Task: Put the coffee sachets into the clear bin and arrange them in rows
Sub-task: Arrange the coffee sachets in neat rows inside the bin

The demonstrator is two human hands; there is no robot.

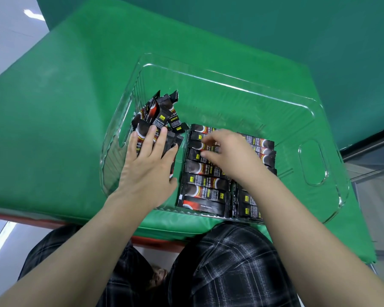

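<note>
A: Status? All sachets sit inside the clear bin (231,85).

B: Left hand (146,165) lies flat, fingers straight, pressing the loose pile (157,116) that extends beyond its fingertips. Right hand (228,151) has fingers curled on a sachet in the stacked row (203,173) under its palm; can't tell if it's actually pinched.

A: Advice?

B: Keep the left flat so the pile doesn't slide. Lay each sachet parallel, ends flush with the row beneath the right fingers.
</note>
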